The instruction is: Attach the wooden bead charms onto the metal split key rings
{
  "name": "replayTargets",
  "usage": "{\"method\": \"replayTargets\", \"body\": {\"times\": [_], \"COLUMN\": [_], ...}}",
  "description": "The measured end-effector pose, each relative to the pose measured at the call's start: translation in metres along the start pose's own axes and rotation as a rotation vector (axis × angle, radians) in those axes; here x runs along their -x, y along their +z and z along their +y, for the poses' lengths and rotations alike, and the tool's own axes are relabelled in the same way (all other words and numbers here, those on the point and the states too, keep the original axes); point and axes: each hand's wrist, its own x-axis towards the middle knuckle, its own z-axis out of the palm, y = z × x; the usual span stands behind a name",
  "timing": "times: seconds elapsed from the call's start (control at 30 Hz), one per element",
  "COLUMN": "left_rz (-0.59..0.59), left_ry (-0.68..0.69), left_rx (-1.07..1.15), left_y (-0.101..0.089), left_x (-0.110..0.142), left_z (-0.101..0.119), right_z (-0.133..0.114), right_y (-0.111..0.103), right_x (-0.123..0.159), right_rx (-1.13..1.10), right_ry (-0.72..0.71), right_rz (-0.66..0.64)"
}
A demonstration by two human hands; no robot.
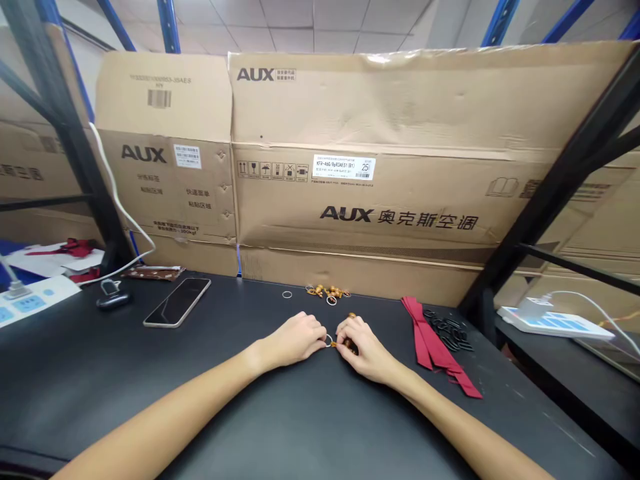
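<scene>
My left hand is closed, its thumb and fingers pinching the edge of a silver key ring just above the table. Facing it, my right hand is closed around an orange cord with brown beads, which joins the ring. Most of the beads are hidden by the fingers. Beyond my hands lies a small pile of beaded orange cords with metal rings. One loose ring lies to the left of that pile.
Red ribbons and black clips or buckles lie to the right. At left are a phone, a dark small case and a power strip. Cardboard walls the back; black metal frames stand at the sides.
</scene>
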Motion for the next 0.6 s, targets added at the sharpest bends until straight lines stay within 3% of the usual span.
{"method": "replayTargets", "body": {"times": [0.13,0.6], "left_rz": [-0.023,-0.050], "left_ry": [0.045,0.074], "left_rx": [-0.137,-0.290], "left_y": [-0.005,-0.002], "left_x": [-0.001,-0.003], "left_z": [0.007,0.019], "right_z": [0.000,-0.001], "right_y": [0.001,0.001], "right_x": [0.000,0.000], "right_rx": [-0.006,-0.023], "right_ry": [0.005,0.011], "right_rz": [0.001,0.006]}}
